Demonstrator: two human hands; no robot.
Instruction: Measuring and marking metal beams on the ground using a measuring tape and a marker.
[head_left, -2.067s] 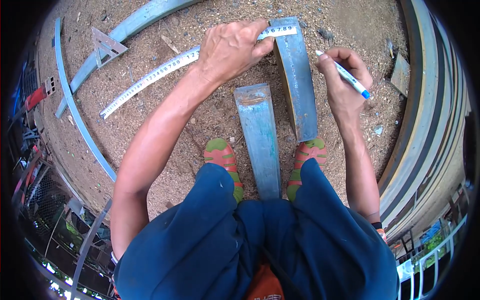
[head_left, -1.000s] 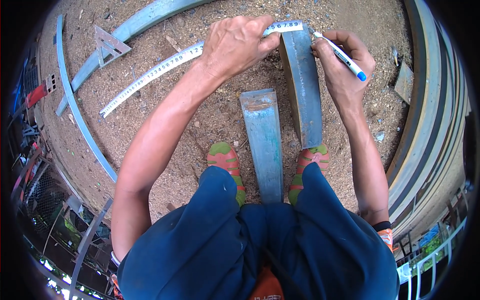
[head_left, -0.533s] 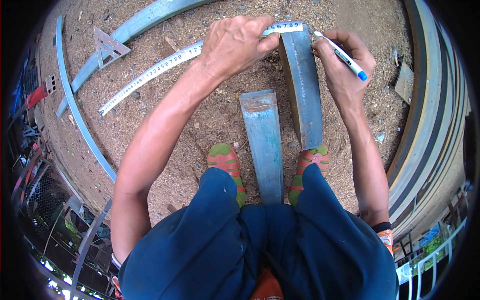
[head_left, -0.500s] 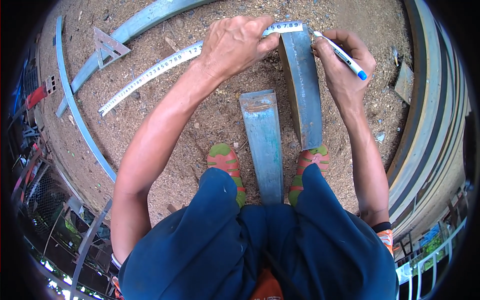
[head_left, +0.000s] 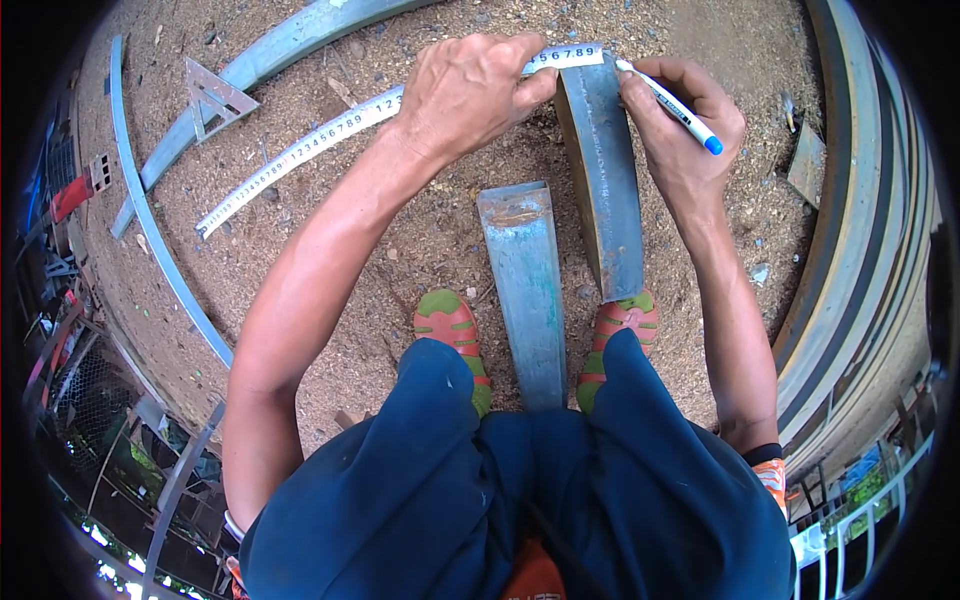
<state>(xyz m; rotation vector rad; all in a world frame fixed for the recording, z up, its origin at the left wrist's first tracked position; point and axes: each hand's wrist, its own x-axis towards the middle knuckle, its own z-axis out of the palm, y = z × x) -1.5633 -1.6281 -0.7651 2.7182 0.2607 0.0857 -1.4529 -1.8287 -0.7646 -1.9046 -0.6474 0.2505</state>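
Note:
My left hand (head_left: pixel 475 90) is closed on a white measuring tape (head_left: pixel 330 142). One end of the tape lies across the far end of a dark steel tube (head_left: pixel 612 180); the rest curves down to the left over the gravel. My right hand (head_left: pixel 690 125) grips a white marker pen (head_left: pixel 682 115) with a blue end. Its tip is at the tube's far right corner, close beside the tape's end; whether it touches cannot be made out. A second, shorter steel tube (head_left: pixel 525 280) lies between my feet, left of the first.
At the upper left, a triangular set square (head_left: pixel 215 98) rests on a long steel bar (head_left: pixel 290 45). A thin metal strip (head_left: pixel 160 240) runs down the left. Long steel lengths (head_left: pixel 850 200) are stacked along the right. My sandals (head_left: pixel 452 325) stand near the tubes on gravelly ground.
My right hand has shifted slightly left with the marker, bringing its tip nearer the tube's corner. The left hand and tape have hardly moved.

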